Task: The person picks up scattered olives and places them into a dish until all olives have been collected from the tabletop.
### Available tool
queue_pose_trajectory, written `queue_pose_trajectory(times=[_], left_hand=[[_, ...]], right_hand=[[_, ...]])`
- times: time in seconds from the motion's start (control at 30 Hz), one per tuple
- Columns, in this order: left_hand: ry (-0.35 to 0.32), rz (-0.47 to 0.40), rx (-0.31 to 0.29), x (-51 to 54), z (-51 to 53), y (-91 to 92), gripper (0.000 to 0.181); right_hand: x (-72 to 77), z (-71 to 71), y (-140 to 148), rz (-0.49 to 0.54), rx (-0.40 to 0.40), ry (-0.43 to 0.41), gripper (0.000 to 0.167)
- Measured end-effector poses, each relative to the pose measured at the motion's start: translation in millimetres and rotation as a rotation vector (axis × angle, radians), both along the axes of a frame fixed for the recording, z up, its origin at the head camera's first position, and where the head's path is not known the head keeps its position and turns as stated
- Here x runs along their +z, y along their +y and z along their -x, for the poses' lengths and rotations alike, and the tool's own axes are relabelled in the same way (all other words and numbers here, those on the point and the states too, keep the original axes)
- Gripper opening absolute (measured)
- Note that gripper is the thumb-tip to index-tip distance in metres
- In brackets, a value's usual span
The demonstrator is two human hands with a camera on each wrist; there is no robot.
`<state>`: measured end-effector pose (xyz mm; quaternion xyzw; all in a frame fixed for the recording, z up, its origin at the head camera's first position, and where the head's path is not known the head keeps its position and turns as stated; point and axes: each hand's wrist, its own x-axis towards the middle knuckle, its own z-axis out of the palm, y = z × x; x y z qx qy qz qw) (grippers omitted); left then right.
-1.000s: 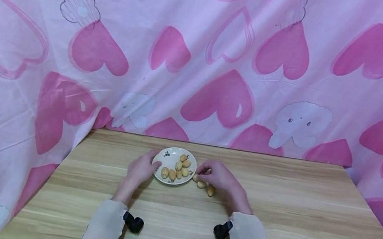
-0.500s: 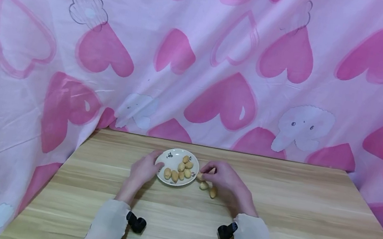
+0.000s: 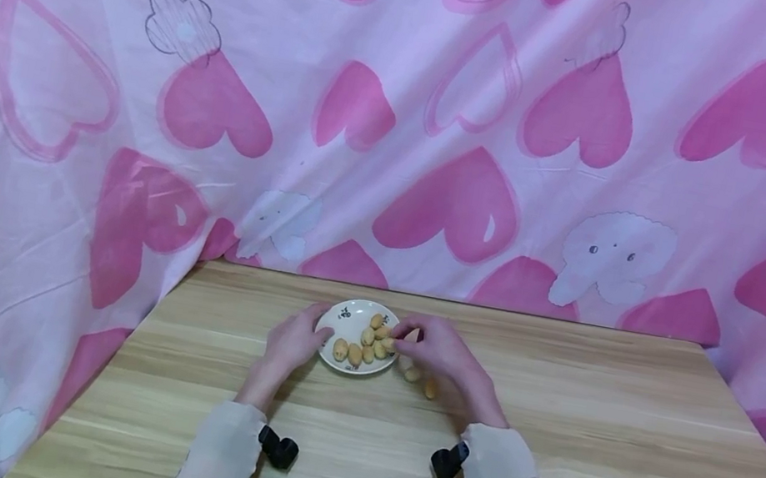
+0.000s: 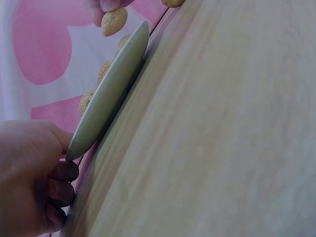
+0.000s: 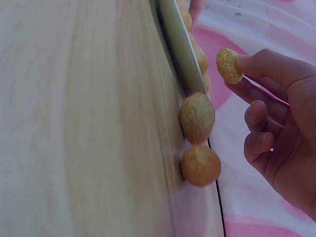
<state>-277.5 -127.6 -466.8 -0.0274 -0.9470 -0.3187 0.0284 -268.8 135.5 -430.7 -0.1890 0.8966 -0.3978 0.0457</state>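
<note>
A white plate (image 3: 346,322) holding several tan, nut-like pieces (image 3: 354,353) lies toward the back of the table. My left hand (image 3: 294,338) grips its left rim, thumb on top; the left wrist view shows the plate (image 4: 109,94) edge-on with the curled fingers beside it. Between thumb and fingertip, my right hand (image 3: 438,351) pinches one piece (image 5: 229,65) above the plate's right side. Two more pieces, one paler (image 5: 197,117) and one browner (image 5: 201,165), lie on the table just right of the plate, partly under the right hand in the head view.
The wooden table (image 3: 348,445) extends on all sides of the plate. Behind it hangs a pink cloth (image 3: 456,74) with a heart pattern. A small black camera is on each wrist, left (image 3: 278,448) and right (image 3: 448,461).
My right hand has lifted a piece from beside the plate and moved left over its right edge. The left hand keeps its grip on the rim; the head view has shifted slightly.
</note>
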Motion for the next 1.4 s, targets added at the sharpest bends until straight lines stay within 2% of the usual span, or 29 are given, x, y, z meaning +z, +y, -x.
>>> queue_pose_trajectory(times=[0.23,0.57,0.73,0.9,1.2,1.4], left_hand=[[0.009,0.003,0.008,-0.3,0.2,1.0,0.049],[0.015,0.015,-0.005,-2.9,2.3,2.5,0.049],[0.015,0.013,0.002,-3.3,2.5,2.7,0.049],[0.02,0.026,0.007,-3.2,1.5,1.4,0.049],[0.013,0.027,0.012,-4.5,0.9,1.0,0.048],[0.015,0.02,0.009,-3.8,1.1,0.6,0.048]], right_hand=[[5.7,4.9,-20,-0.011,0.023,0.026,0.015],[-4.4,23.8,-46,-0.029,0.091,0.041,0.009],[-7.6,29.7,-55,-0.086,0.102,0.061,0.009],[-8.5,32.6,-62,-0.15,0.138,0.119,0.009],[-14.5,36.7,-66,-0.178,0.145,0.119,0.008],[-5.2,31.4,-62,-0.165,0.128,0.096,0.011]])
